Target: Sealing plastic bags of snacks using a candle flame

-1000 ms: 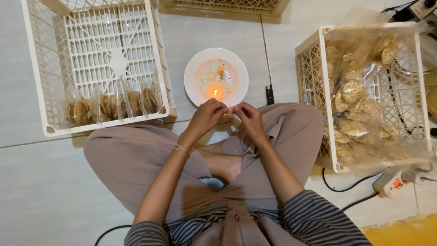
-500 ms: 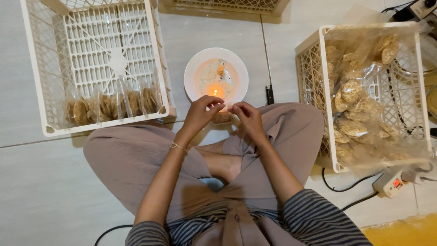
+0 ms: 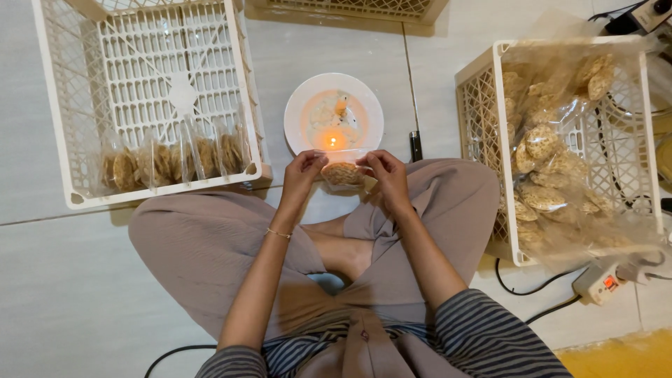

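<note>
Head view, looking down on a seated person, legs crossed, taupe trousers, striped sleeves.

Left hand (image 3: 302,172): centre of frame, fingers curled, pinching the left end of a small clear bag of round crackers (image 3: 343,174). Thin bracelet on that wrist.

Right hand (image 3: 387,175): just right of it, fingers bent, pinching the bag's right end. Both hands touch the bag; it is stretched between them, roughly level.

Bag position: centre of frame, above the lap, its top edge just beside the flame of a lit candle (image 3: 332,141). Cannot tell if plastic touches the flame.

Candle sits in a white plate (image 3: 297,112) on the floor, upper centre, wax pooled around it.

Upper left: white plastic crate (image 3: 45,84), lattice base showing, w/ a row of filled cracker packets (image 3: 168,162) standing along its near wall.

Right side: second white crate (image 3: 483,98), lined w/ a big clear plastic bag, loose crackers (image 3: 539,147) inside.

Dark slim object (image 3: 416,145) on the floor betw. plate and right crate; too small to ID.

Lower right: power strip (image 3: 603,281), red switch lit, black cable running off.

Floor: pale grey tiles.
</note>
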